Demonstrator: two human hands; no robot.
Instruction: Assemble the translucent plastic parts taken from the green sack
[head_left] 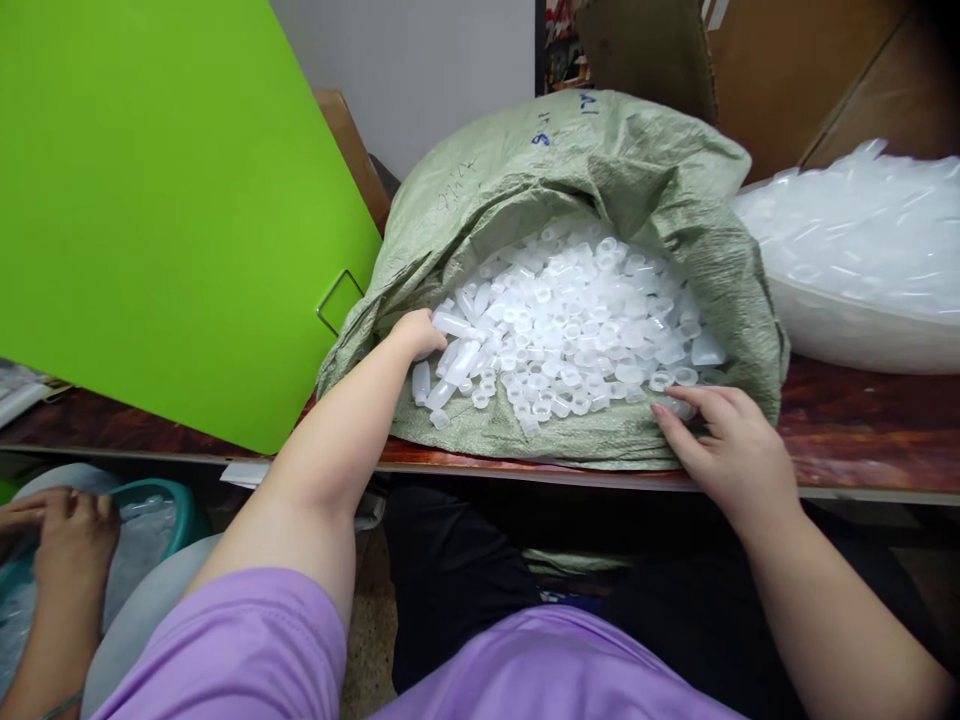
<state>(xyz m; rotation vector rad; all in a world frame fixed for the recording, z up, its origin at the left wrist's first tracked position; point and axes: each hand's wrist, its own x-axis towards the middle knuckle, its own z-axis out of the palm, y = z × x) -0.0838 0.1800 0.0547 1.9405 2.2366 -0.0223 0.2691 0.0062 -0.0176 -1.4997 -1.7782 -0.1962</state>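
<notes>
A pale green woven sack (pixel 480 190) lies on its side with its mouth facing me, full of small translucent white plastic bottles (pixel 570 330). My left hand (pixel 421 335) is at the left edge of the pile, beside a bottle (pixel 454 325) lying on its side; most of its fingers are hidden, so I cannot tell if they grip anything. At the lower right of the sack's mouth, my right hand (pixel 727 435) has its thumb and fingers apart. A translucent piece (pixel 680 408) shows between thumb and index finger, apparently not gripped.
A large bright green panel (pixel 165 200) with a wire loop (pixel 339 300) stands at the left. On the right, a clear bag of similar pieces (pixel 862 260) rests on the dark red table (pixel 862 425). Cardboard boxes (pixel 810 70) stand behind. At lower left, another person's hands (pixel 75 535) are over a teal basin (pixel 184 510).
</notes>
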